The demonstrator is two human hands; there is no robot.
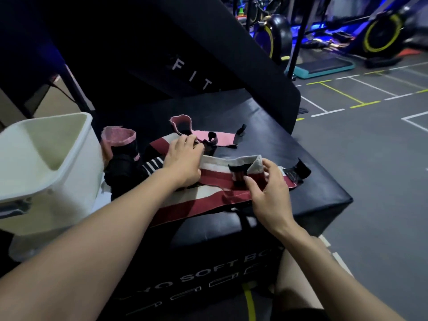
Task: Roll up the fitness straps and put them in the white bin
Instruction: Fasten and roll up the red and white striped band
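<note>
At frame centre a red-and-white strap [215, 179] lies across the black soft box [312, 181]; the right hand [268, 193] pinches its folded end, the left hand [183, 161] presses it flat, white bin [76, 172] at left

Person, seen from the head down; two arms and part of a lap on show.

Left arm: bare from the frame's lower edge to the wrist, no sleeve in sight. Left hand [184, 158]: no glove, no ring, no watch or band at the wrist.

Right arm: likewise bare along its whole visible length. Right hand [268, 193]: ungloved, nails short and plain, wrist unadorned.

Legs: a bare knee under the right forearm; a dark hem of shorts at the bottom edge, fabric unclear.
</note>
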